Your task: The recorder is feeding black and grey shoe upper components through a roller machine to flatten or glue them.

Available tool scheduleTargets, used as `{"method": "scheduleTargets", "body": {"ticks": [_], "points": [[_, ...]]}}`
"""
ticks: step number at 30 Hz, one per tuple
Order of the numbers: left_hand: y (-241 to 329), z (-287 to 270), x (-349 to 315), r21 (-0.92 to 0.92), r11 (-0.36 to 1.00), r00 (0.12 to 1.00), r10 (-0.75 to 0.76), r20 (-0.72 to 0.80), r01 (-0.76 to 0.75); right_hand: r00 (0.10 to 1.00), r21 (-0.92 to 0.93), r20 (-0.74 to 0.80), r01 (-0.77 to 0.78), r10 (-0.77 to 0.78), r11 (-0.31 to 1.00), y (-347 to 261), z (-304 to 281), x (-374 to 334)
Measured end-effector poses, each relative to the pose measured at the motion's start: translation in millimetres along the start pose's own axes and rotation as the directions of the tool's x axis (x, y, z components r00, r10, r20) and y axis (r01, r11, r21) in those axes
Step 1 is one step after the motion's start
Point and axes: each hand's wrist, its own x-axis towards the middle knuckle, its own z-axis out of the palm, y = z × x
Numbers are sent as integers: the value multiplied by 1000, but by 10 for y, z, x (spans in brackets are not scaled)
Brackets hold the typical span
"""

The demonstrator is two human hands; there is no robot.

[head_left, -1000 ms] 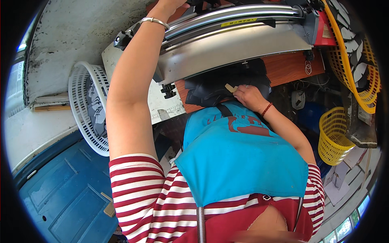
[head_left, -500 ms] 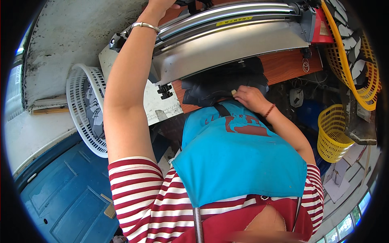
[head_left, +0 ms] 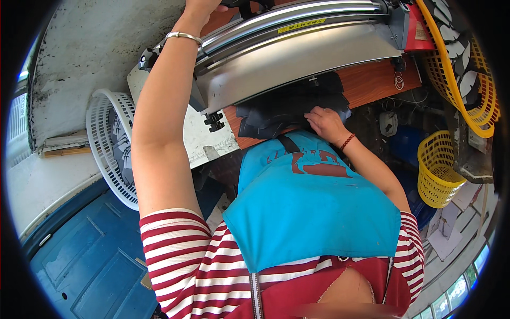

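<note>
My left arm reaches far forward past the machine's rollers. Only part of my left hand [head_left: 203, 5] shows at the top edge, beside a dark machine part [head_left: 245, 7]; its fingers are mostly cut off. My right hand [head_left: 328, 125] rests at the near right of a pile of black sheet pieces [head_left: 276, 114], with its fingers bent and close together at the pile's edge. Whatever lies under those fingertips is hidden. The pile sits on a reddish-brown wooden table [head_left: 366, 91], below the machine's sloping metal plate [head_left: 297, 58].
A white basket [head_left: 95, 122] with dark cut pieces stands at the left. On the right are a large yellow basket [head_left: 443, 58] with grey and black pieces and a smaller yellow basket [head_left: 436, 183]. Near the left hand runs the machine's metal roller [head_left: 297, 15]. A blue door [head_left: 101, 260] fills the lower left.
The small pale thing seen at my right fingertips is now out of sight, and those fingers have shifted slightly. My left hand stays up by the machine. The whole view has shifted a little.
</note>
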Motion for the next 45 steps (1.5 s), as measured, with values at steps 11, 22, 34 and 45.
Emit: {"method": "scheduleTargets", "body": {"ticks": [11,22,34,45], "points": [[-464,58,-109,359,645,738,574,356,-675,948,17,-302,-97,98,995,-520,-1911,362],[-368,236,74,375,873,892,133,433,-312,970,16,-157,188,-183,982,-223,-830,721],[97,17,202,-155,976,987,-146,60,154,997,174,-20,71,-69,982,-261,-509,297],[-190,31,-61,352,650,739,572,356,-673,941,-45,-337,-54,36,998,-183,-1787,787]]}}
